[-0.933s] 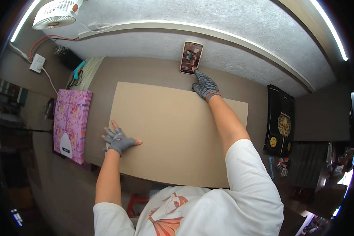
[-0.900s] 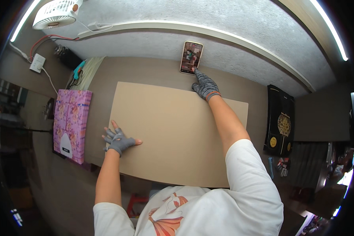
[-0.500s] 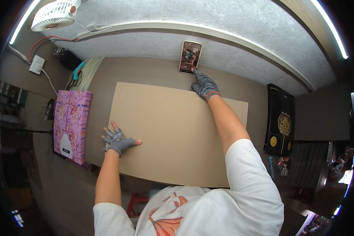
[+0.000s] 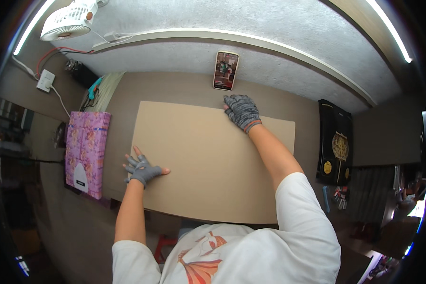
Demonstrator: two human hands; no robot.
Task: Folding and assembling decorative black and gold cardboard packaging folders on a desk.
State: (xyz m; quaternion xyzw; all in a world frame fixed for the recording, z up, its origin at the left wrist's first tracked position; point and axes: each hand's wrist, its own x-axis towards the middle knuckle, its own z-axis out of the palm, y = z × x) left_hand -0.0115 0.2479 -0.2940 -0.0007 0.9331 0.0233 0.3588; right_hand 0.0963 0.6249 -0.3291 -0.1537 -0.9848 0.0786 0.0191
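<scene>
A large sheet of tan cardboard (image 4: 208, 165) lies flat on the brown table. My left hand (image 4: 143, 169), in a grey fingerless glove, rests spread over the sheet's left edge, thumb pointing inward. Over the sheet's far edge is my right hand (image 4: 243, 112), in a dark grey knitted glove with an orange cuff band. Its fingers are curled in, and nothing shows in them. Just beyond it, a phone (image 4: 226, 71) in a pale case leans upright against the wall, its screen lit.
To the left sit a purple floral folder stack (image 4: 86, 154), teal-handled scissors (image 4: 94, 88) and a power socket (image 4: 45, 81). A white fan (image 4: 67, 22) hangs above them. A black package with a gold emblem (image 4: 335, 142) lies at the right, with small tools (image 4: 340, 196) nearer me.
My right hand has drawn back from the phone screen toward me, and its extended finger has curled in. The left hand stays in place on the cardboard.
</scene>
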